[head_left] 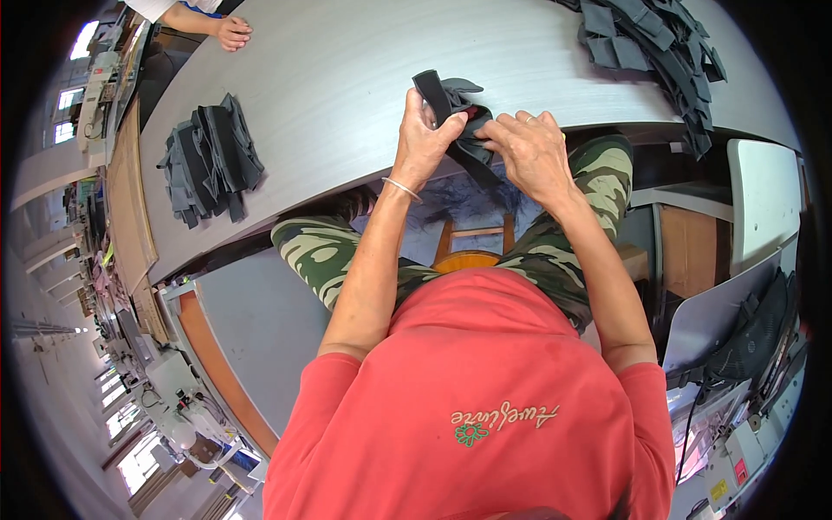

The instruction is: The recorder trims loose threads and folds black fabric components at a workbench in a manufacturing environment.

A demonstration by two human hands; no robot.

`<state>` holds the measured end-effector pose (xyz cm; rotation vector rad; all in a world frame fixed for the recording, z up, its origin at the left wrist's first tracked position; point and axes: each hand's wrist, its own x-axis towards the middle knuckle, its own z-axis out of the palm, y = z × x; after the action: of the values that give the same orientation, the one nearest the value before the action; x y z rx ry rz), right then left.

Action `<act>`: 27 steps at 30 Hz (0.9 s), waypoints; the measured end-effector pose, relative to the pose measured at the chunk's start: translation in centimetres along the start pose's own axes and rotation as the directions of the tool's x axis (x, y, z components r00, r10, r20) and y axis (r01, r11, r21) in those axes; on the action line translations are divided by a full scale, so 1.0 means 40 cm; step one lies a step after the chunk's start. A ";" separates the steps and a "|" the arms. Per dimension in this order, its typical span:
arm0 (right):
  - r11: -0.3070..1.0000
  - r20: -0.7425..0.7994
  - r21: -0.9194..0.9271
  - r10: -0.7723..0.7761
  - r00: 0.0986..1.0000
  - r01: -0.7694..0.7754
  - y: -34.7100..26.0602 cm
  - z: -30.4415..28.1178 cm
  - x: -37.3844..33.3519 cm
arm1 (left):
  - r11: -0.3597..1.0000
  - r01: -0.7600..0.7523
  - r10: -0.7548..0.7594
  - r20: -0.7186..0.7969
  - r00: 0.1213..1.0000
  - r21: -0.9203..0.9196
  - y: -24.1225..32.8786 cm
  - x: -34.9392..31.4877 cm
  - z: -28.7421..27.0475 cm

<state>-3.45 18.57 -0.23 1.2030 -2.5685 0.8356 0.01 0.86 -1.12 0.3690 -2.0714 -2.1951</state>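
Observation:
A dark grey strip of fabric (pixel 473 156) is held up between my two hands at the table's near edge, folded or bunched with one end standing upward. My left hand (pixel 425 139) grips it from the left, the thumb pressed across the cloth. From the right, my right hand (pixel 530 154) pinches its edge with bent fingers. A bit of dark red shows within the folds by my left thumb; what it is I cannot make out. Part of the strip hangs below the tabletop edge.
On the table (pixel 347 78), a small pile of dark fabric pieces (pixel 211 160) lies left and a larger heap (pixel 650 52) far right, spilling over the edge. Another person's hand (pixel 232 33) rests at the far left. A wooden stool (pixel 468 259) shows between my knees.

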 end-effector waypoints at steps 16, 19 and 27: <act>0.997 -0.038 -0.050 0.054 0.998 -0.056 -0.031 0.008 -0.001 | 0.994 0.043 -0.042 -0.012 0.999 0.098 0.008 -0.005 -0.006; 0.982 -0.064 0.052 0.187 0.980 -0.184 -0.045 0.007 -0.004 | 0.999 0.010 -0.009 -0.018 1.000 0.038 0.009 -0.012 0.005; 0.979 0.026 -0.122 0.167 0.986 -0.163 -0.068 0.020 0.019 | 0.998 -0.040 0.039 -0.024 0.999 -0.048 0.005 -0.015 0.010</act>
<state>-1.83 16.24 0.53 0.9908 -2.7335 0.6843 0.47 1.35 -0.84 0.3439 -1.9922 -2.2036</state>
